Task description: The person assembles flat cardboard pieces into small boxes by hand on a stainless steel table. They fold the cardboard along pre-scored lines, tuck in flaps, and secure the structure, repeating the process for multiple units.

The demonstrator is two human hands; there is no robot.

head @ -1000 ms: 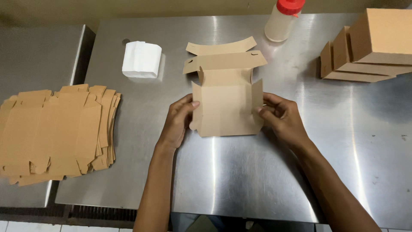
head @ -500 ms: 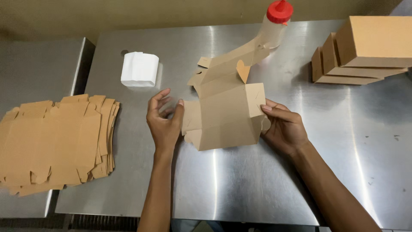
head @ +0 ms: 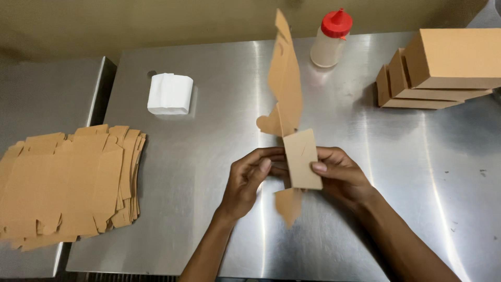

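Both my hands hold one brown cardboard box blank [head: 292,109] above the steel table [head: 219,230]. The blank stands on edge, nearly upright, with its flaps sticking up towards the back and one flap hanging below my fingers. My left hand [head: 248,180] grips it from the left with the fingers curled on its lower panel. My right hand [head: 339,175] grips the same panel from the right, thumb on the front face.
A stack of flat brown box blanks [head: 68,183] lies at the left, across the seam to a second table. A white folded wad [head: 169,94] sits at the back left. A red-capped squeeze bottle [head: 330,39] stands at the back. Folded brown boxes [head: 443,68] are stacked at the right.
The blank was lying flat on the table a second ago. Both hands have lifted it and turned it on edge, so it now stands nearly upright between them.
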